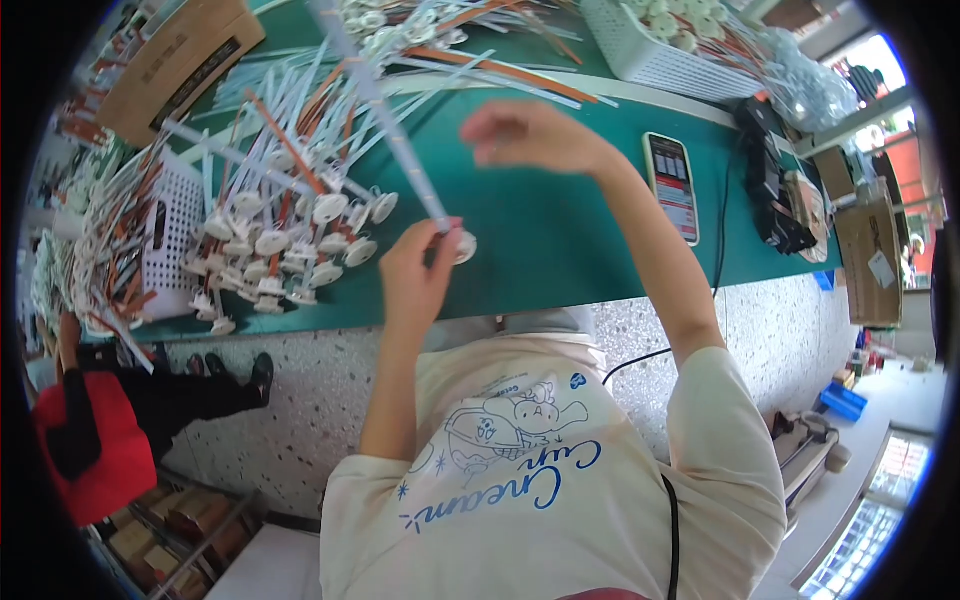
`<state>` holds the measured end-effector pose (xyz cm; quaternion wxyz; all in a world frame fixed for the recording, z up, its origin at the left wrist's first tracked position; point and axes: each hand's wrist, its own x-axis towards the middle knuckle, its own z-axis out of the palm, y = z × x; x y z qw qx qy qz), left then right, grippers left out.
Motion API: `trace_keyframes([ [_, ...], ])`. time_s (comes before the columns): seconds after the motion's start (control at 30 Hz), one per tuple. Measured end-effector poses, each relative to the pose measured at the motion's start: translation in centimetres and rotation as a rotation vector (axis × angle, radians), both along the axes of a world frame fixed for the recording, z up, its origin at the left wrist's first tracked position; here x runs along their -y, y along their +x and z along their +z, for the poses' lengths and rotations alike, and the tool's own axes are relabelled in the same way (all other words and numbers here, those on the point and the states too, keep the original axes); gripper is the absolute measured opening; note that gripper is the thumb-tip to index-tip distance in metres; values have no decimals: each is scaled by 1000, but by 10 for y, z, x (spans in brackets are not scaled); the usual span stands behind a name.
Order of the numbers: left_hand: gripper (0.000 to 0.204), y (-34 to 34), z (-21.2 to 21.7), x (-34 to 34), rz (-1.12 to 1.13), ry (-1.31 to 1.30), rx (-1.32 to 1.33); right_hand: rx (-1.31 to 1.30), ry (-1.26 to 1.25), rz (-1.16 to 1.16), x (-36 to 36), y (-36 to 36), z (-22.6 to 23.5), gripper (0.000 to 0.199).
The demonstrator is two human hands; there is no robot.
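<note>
My left hand (413, 272) pinches a long, pale translucent strip (385, 115) near its lower end, thumb and finger closed on it. The strip slants up and away to the far left. A round white plastic piece (464, 248) shows at its lower end, partly hidden by my fingers. Over the green table, to the right of the strip, my right hand (535, 136) hangs with its fingers loosely bent and apart, blurred, and nothing shows in it. Left of my left hand lies a heap of similar strips with round white end pieces (272, 241), mixed with orange-brown strips (285, 140).
On the green table (560, 225) a phone (672, 188) lies to the right, near a black device (768, 185) and its cable. White perforated baskets (170, 240) (655, 65) stand left and far right. A cardboard box (180, 70) sits far left. Another person in red (98, 440) is at lower left.
</note>
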<state>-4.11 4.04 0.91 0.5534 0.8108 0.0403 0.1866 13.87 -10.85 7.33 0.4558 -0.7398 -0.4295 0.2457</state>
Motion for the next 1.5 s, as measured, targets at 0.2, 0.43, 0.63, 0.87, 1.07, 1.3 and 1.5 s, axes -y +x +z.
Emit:
trace_keyframes([
  [0.2, 26, 9, 88, -61, 276, 484, -144, 734, -384, -593, 40, 105, -67, 25],
  [0.43, 42, 23, 68, -91, 406, 842, 12, 665, -341, -536, 39, 84, -46, 18],
  [0.63, 43, 25, 34, -41, 261, 778, 189, 534, -119, -618, 60, 63, 69, 22],
  [0.87, 38, 39, 7, -22, 203, 999, 16, 845, -369, -311, 58, 61, -2, 31],
  [1.07, 34, 66, 3, -19, 96, 1092, -53, 725, -376, -471, 31, 37, -52, 26],
  [1.3, 36, 114, 24, -55, 235, 1429, -190, 622, -370, -463, 27, 39, -57, 20],
  [1.5, 48, 110, 46, -95, 268, 1396, -244, 913, -411, -581, 43, 57, -41, 17],
])
